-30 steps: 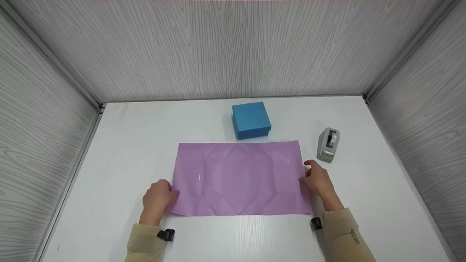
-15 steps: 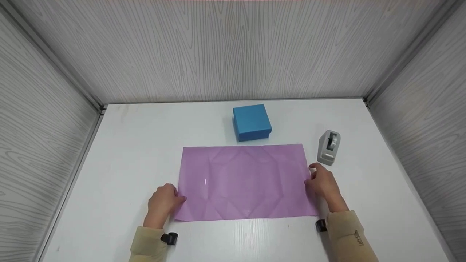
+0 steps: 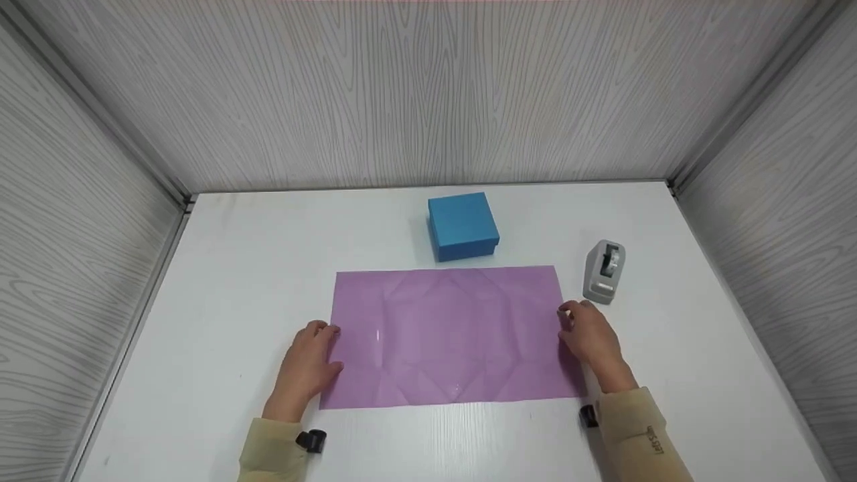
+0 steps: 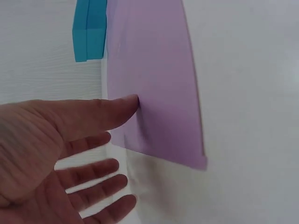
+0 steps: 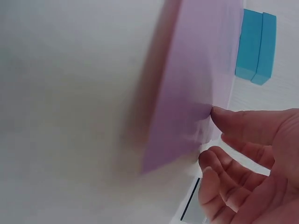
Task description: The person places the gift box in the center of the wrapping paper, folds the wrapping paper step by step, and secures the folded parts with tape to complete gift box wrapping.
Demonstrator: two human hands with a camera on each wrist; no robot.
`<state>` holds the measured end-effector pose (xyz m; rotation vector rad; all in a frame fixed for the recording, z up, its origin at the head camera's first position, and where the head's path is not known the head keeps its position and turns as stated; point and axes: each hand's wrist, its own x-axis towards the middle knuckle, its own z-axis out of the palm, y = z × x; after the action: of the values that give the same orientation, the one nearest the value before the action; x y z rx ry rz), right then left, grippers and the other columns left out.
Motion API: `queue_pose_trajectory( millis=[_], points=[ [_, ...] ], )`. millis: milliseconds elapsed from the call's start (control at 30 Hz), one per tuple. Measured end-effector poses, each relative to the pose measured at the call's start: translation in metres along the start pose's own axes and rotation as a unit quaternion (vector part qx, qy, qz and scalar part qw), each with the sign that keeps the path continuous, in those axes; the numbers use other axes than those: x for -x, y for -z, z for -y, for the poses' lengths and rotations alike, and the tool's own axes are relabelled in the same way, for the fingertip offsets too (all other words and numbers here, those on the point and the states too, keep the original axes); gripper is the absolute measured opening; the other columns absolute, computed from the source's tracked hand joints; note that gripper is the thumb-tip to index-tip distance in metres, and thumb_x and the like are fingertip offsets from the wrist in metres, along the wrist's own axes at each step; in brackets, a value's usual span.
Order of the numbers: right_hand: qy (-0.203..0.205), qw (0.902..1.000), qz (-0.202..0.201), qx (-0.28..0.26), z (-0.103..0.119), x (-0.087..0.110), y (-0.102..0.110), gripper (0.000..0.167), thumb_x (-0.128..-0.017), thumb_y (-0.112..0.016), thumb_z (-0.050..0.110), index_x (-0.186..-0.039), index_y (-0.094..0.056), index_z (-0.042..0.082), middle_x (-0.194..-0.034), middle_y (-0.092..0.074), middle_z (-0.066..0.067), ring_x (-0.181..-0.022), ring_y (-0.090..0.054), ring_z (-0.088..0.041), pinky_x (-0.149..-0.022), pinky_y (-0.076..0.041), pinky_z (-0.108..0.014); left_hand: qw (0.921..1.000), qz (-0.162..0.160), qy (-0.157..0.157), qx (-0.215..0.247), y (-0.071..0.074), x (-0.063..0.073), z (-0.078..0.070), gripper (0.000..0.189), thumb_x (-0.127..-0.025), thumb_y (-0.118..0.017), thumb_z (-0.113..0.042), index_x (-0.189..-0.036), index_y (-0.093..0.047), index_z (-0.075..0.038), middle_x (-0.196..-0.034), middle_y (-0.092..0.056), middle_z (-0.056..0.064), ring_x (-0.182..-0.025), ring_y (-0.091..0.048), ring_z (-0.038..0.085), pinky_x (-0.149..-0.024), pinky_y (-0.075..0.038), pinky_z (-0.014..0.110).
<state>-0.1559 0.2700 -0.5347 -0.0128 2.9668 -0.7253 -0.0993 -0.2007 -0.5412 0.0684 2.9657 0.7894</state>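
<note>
A creased, translucent purple sheet of paper (image 3: 442,335) lies across the middle of the white table in the head view. At its left edge is my left hand (image 3: 306,368), thumb tip touching the top of the sheet and the other fingers spread loosely beside it, as the left wrist view shows. My right hand (image 3: 592,341) holds the right edge, its thumb (image 5: 233,123) on the sheet and its fingers curled by the edge; the fingertip contact is partly hidden. The front right corner stands slightly off the table in the right wrist view.
A closed blue box (image 3: 463,226) with a lid stands just behind the sheet. To the right, beyond my right hand, sits a grey tape dispenser (image 3: 604,271). Grey wood-grain panels (image 3: 428,94) wall in the white table (image 3: 221,268) at the back and sides.
The sheet first shifted a little to the right with both hands, then stayed nearly still. My left hand's fingers have since loosened and spread; the right hand's fingers have moved slightly at the edge.
</note>
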Motion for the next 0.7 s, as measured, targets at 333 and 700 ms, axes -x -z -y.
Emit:
queue_pose_trajectory(
  millis=[333,700],
  points=[
    [0.058,0.9981,-0.018,0.008,-0.0009,0.0002,-0.0042,0.028,-0.082,-0.067,-0.008,-0.109,-0.071,-0.002,-0.111,-0.061,-0.023,-0.103,-0.06,-0.041,-0.089,-0.047,-0.054,0.9981,0.023,-0.057,-0.003,-0.0049,0.0007,0.003,0.044,-0.083,-0.074,-0.007,-0.124,-0.063,0.004,-0.139,-0.051,0.02,-0.132,-0.044,0.039,-0.107,-0.035,0.051],
    [0.064,0.9978,-0.014,0.012,-0.0009,0.0023,-0.0009,0.026,-0.082,-0.069,-0.008,-0.107,-0.072,-0.002,-0.11,-0.06,-0.022,-0.101,-0.06,-0.041,-0.089,-0.047,-0.054,0.9986,0.026,-0.045,0.009,-0.0036,-0.0007,0.0008,0.044,-0.078,-0.078,-0.008,-0.119,-0.066,0.003,-0.136,-0.053,0.019,-0.128,-0.047,0.039,-0.105,-0.038,0.051]
  ],
)
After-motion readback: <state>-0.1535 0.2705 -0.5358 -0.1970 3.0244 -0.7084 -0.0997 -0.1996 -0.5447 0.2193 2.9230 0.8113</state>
